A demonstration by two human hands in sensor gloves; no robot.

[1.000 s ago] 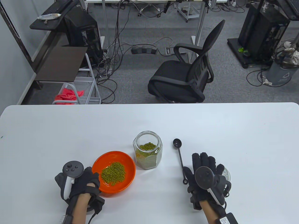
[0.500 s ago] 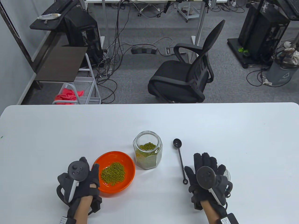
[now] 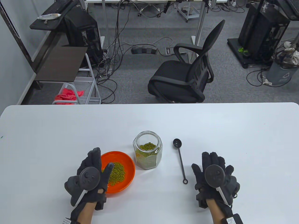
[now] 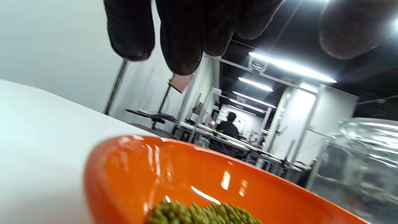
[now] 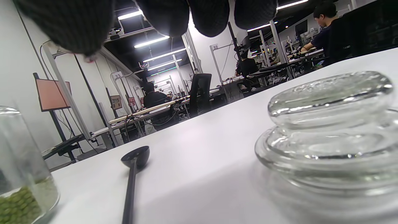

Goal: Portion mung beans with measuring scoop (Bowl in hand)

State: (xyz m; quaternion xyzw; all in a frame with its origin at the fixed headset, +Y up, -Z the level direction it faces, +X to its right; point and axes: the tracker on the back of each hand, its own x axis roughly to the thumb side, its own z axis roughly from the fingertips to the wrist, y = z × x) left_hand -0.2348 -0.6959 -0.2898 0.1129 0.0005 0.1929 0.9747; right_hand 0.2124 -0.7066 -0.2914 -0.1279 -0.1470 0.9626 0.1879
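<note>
An orange bowl (image 3: 126, 168) holding mung beans (image 3: 118, 173) stands on the white table. My left hand (image 3: 101, 161) hovers open over the bowl's left side, fingers spread, holding nothing. The left wrist view shows the bowl (image 4: 130, 168) and beans (image 4: 199, 214) below my fingertips (image 4: 180, 46), apart from them. A black measuring scoop (image 3: 180, 161) lies on the table between the open glass jar of beans (image 3: 147, 150) and my right hand (image 3: 203, 162). That hand is open and empty. The right wrist view shows the scoop (image 5: 132, 174).
A glass jar lid (image 5: 326, 124) lies on the table under my right hand and is hidden in the table view. The jar shows at the right wrist view's left edge (image 5: 18, 174). A black office chair (image 3: 186, 74) stands beyond the table's far edge.
My left hand let go of the bowl's left rim, opened and moved up over the bowl. My right hand shifted a little to the right. Bowl, jar and scoop stayed put.
</note>
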